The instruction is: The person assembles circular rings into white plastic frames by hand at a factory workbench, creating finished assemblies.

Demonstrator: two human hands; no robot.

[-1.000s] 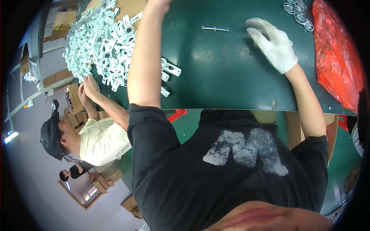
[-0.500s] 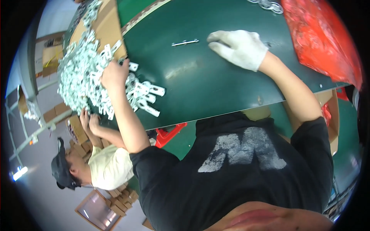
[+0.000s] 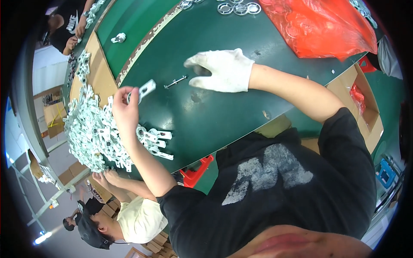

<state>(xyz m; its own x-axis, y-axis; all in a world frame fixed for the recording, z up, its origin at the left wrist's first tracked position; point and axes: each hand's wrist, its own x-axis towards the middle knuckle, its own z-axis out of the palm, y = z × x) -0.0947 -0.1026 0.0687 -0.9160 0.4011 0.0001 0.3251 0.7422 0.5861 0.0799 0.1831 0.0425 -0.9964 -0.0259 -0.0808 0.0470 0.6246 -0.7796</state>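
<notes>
A pale, flat part with a slot in its end [image 3: 148, 88] is pinched between the thumb and fingers of my bare left hand [image 3: 125, 105], held up just off the heap. Below and around that wrist spreads a big pile of similar pale parts [image 3: 92, 133], several with their slotted ends poking out to the right. My right hand [image 3: 226, 71] wears a white glove and hovers over the green table [image 3: 206, 129]; its thumb and fingers are apart with nothing between them. Just left of the gloved fingertips lies a thin metal rod with small pins [image 3: 175, 82].
At the far side are linked metal rings [image 3: 238, 8] and a red plastic bag [image 3: 318, 30]. Cardboard [image 3: 99, 64] borders the pile. A small part [image 3: 118, 38] lies on the green surface beyond the worn rim. A co-worker's hands [image 3: 105, 177] touch the pile's near end.
My left hand has come up from the pile with one pale part in it. My gloved right hand has moved left, closer to the metal rod. The whole view has shifted.
</notes>
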